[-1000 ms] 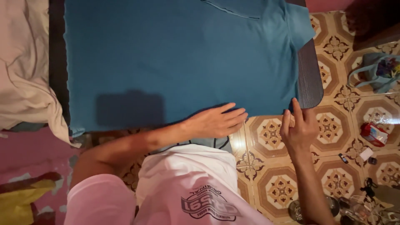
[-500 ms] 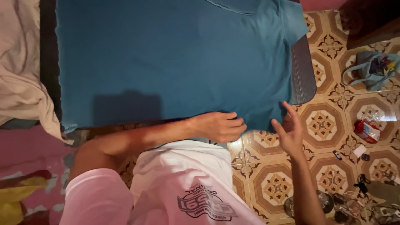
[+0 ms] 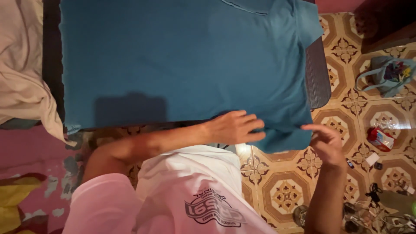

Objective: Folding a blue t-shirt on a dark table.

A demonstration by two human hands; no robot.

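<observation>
A teal blue shirt (image 3: pixel 182 60) lies spread flat over a dark table (image 3: pixel 318 78), its near right corner hanging past the table edge. My left hand (image 3: pixel 234 126) rests on the shirt's near hem, fingers spread and pointing right. My right hand (image 3: pixel 326 139) pinches the hanging corner of the shirt at the right and holds it off the table, above the tiled floor.
A cream cloth (image 3: pixel 24 73) is heaped at the left. On the patterned floor tiles (image 3: pixel 286 195) at right sit a blue bag (image 3: pixel 392 73), a red and white packet (image 3: pixel 380 138), small items and cables (image 3: pixel 381 208). A yellow cloth (image 3: pixel 13 203) lies bottom left.
My right hand moved in, took the shirt's near right corner and pulled it toward me off the table edge. My left hand shifted slightly along the near hem.
</observation>
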